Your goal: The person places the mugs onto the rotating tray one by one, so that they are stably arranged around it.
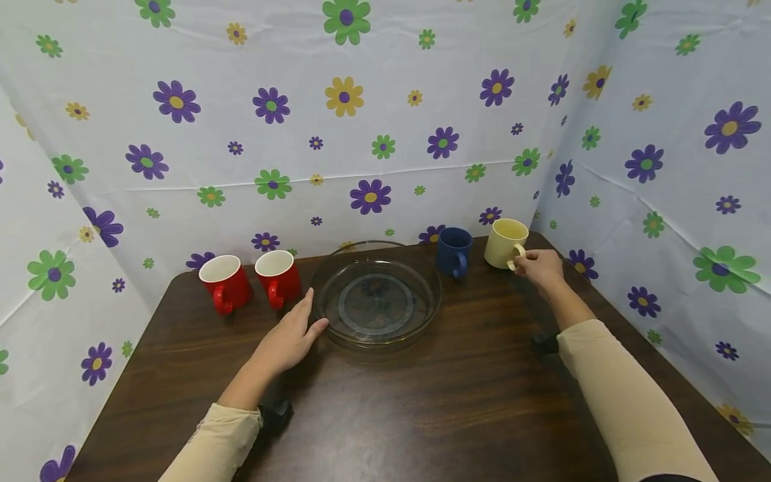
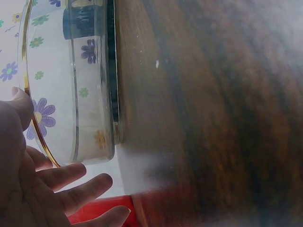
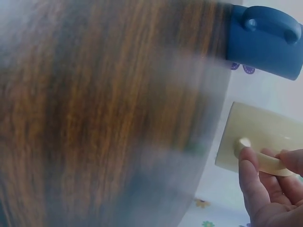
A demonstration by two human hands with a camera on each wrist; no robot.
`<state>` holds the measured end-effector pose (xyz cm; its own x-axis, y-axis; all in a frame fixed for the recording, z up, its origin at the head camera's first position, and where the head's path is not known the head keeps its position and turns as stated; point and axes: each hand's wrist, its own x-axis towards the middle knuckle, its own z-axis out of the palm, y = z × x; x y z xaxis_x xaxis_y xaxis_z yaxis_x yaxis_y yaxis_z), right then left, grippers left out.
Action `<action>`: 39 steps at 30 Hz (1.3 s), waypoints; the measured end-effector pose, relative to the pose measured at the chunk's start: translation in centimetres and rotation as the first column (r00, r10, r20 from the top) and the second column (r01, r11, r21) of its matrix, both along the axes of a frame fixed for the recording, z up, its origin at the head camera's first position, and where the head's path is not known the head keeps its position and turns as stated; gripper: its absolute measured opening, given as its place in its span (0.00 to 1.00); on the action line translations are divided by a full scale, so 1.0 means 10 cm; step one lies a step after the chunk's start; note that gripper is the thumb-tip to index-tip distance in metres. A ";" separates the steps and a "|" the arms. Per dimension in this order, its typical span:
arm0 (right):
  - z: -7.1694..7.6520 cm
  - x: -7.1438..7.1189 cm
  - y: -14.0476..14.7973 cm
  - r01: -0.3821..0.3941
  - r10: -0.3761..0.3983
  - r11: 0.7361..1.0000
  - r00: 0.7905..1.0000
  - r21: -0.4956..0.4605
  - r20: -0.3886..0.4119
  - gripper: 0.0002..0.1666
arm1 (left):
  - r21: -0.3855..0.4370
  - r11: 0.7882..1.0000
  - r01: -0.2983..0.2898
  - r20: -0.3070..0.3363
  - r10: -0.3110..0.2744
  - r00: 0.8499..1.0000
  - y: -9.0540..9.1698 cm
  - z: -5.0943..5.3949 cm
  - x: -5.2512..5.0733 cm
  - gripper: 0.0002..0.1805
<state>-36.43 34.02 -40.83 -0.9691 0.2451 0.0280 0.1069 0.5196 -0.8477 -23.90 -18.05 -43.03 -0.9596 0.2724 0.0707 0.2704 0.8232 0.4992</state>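
One yellow mug (image 1: 500, 248) was pinched by the handle in the right hand (image 1: 542, 269); left hand (image 1: 288, 340) was spread open at the glass dish (image 1: 376, 304).

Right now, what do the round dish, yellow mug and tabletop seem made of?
Round dish: clear, glossy, probably glass; printed flowers show through its wall.
Yellow mug: smooth, softly shiny, likely glazed ceramic, though plastic is possible.
Tabletop: dark wood or wood-look laminate, with streaky grain and glossy reflections.
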 end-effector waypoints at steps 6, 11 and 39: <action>0.04 0.04 0.03 -0.020 0.020 1.000 1.000 0.016 -0.010 0.20 | 0.005 1.000 0.003 -0.003 -0.003 1.000 0.00 -0.01 0.01 0.44; 0.10 0.07 0.01 -0.031 0.031 0.999 0.999 -0.008 -0.009 0.21 | 0.006 1.000 0.008 -0.013 -0.008 1.000 0.00 0.00 0.01 0.44; 0.39 0.21 -0.08 -0.091 0.091 0.996 0.995 0.006 -0.030 0.21 | 0.004 1.000 0.005 0.002 -0.005 1.000 -0.04 -0.05 0.00 0.45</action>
<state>-34.31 33.26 -36.93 -0.9860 0.1559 0.0586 0.0333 0.5296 -0.8476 -23.94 -18.40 -43.49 -0.9583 0.2771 0.0701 0.2739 0.8198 0.5028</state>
